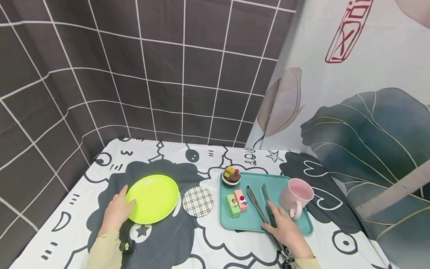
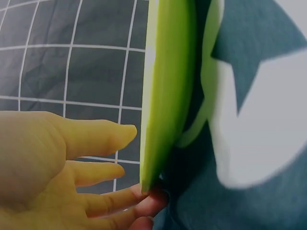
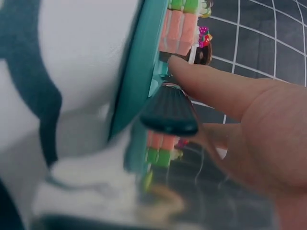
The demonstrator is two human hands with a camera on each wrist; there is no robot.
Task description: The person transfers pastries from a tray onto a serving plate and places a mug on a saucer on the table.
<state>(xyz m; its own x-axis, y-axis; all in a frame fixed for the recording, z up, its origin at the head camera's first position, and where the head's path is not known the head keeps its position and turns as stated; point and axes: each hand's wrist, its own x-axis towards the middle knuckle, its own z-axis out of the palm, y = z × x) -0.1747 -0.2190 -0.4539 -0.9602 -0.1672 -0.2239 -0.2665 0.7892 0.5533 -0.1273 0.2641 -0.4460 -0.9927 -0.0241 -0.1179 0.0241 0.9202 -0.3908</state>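
Note:
A lime-green plate [image 1: 153,199] lies on the left of the patterned cloth. My left hand [image 1: 117,210] is at its left edge, with the lower fingertips touching the rim and the thumb [image 2: 103,136] straight and apart from it. My right hand [image 1: 284,227] is over a pair of metal tongs [image 1: 258,205] with dark grips [image 3: 170,112], which lies partly on the teal tray [image 1: 248,223]. The right thumb and fingers are extended on either side of the tongs; no closed hold shows. A green cake piece [image 1: 233,205] and a pink one [image 1: 240,200] lie left of the tongs.
A pink mug [image 1: 295,195] stands at the tray's right side, its handle towards me. A chocolate cupcake [image 1: 231,176] is at the tray's far left corner. Between plate and tray lies a round checked coaster [image 1: 198,201]. A dark gridded curtain [image 1: 161,93] hangs behind.

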